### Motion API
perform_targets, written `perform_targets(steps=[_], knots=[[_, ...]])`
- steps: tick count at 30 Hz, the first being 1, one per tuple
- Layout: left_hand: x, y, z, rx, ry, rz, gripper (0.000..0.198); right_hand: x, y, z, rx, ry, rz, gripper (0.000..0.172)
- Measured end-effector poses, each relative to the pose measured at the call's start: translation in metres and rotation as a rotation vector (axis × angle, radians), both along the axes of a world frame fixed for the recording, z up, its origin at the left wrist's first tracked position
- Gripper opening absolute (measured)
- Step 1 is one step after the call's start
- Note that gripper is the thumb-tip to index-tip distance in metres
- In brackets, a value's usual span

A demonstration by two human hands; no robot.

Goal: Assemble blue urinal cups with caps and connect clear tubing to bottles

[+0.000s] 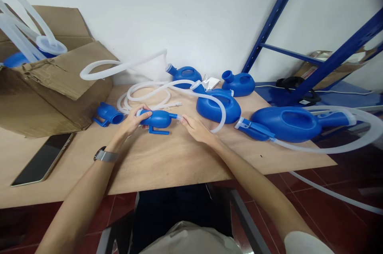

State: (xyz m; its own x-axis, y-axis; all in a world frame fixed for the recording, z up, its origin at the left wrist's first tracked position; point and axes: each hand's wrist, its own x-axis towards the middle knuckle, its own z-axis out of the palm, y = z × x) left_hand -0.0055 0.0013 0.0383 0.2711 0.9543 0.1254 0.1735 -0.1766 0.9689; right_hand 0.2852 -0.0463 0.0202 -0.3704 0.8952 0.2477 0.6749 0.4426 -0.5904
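My left hand [133, 120] is closed around the wide end of a small blue funnel-shaped plastic part [158, 119] lying on the wooden table [167, 162]. My right hand [196, 128] pinches the end of a clear tube [179, 117] at the part's narrow spout. The tube runs on over a blue urinal bottle [217, 108] just right of my fingers. A second small blue part [109, 114] lies left of my left hand. A watch sits on my left wrist.
Coiled clear tubing [143, 94] lies behind my hands. Several more blue bottles rest at the back and right, the largest [287, 123] near the table's right edge. An open cardboard box [50, 86] stands at the left, a dark tablet [44, 158] before it. Blue shelving [335, 62] rises at right.
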Motion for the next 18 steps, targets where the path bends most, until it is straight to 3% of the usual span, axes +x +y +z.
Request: perform_targets(steps=[6,18], knots=[[0.004,0.000,-0.002,0.023,0.054,0.042,0.041,0.003,-0.004,0.006,-0.010,-0.061,0.000,0.037],[0.016,-0.005,-0.005,0.121,0.059,0.053,0.050,0.005,-0.001,0.007,-0.083,0.291,0.109,0.039]])
